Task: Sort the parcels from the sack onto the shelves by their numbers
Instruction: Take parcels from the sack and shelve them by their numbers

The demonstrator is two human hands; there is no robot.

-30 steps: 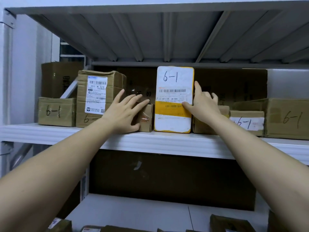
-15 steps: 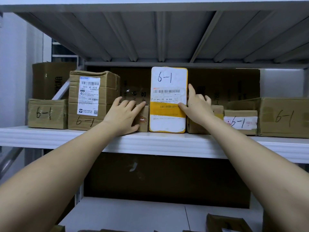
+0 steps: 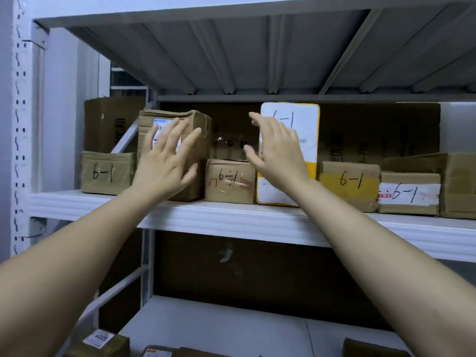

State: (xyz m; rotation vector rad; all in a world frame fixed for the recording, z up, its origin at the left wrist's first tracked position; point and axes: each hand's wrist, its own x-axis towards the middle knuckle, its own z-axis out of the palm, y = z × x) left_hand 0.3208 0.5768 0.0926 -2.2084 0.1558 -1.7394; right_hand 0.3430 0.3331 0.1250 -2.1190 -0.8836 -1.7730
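Observation:
A yellow and white parcel marked 6-1 stands upright on the white shelf. My right hand is raised in front of its left half, fingers spread, holding nothing. My left hand hovers with straight fingers in front of a tall brown box with a white label. Between the hands sits a small brown box marked 6-1.
More brown boxes marked 6-1 line the shelf: one at far left, others at right. A large carton stands behind. A metal shelf hangs overhead. Parcels lie on the lower shelf.
Both hands have lifted off the parcels and pulled back with fingers spread. The small brown box my left hand covered now shows. The view has shifted right.

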